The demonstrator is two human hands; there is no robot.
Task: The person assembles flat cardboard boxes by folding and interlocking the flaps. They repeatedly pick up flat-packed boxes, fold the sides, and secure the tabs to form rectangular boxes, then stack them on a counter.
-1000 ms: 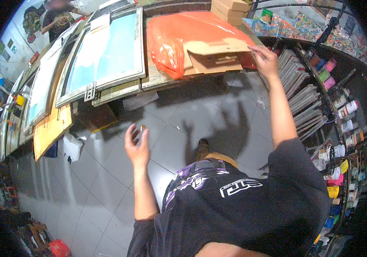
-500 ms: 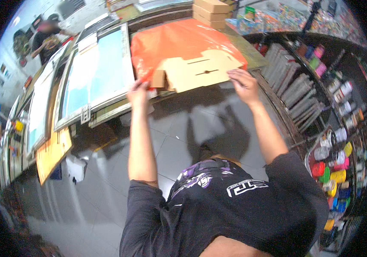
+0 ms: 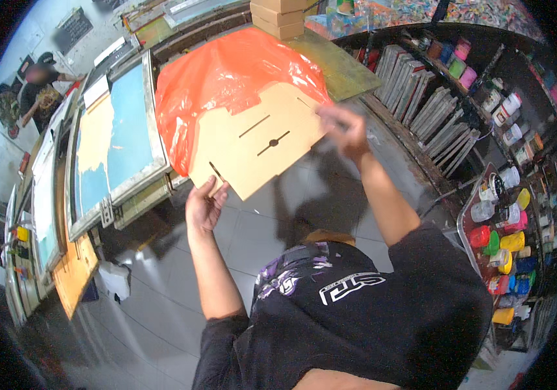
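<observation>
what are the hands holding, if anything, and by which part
The left hand holds the flat, slotted tan cardboard sheet by its near left corner. The right hand is blurred at the sheet's right edge; whether it grips there cannot be told.

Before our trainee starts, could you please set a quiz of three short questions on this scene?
1. Which hand grips the left end of the cardboard?
2. True or false: one slot in the cardboard widens into a round hole.
3. What brown things are stacked beyond the orange plastic?

Key:
1. The left hand.
2. True.
3. Boxes.
</observation>
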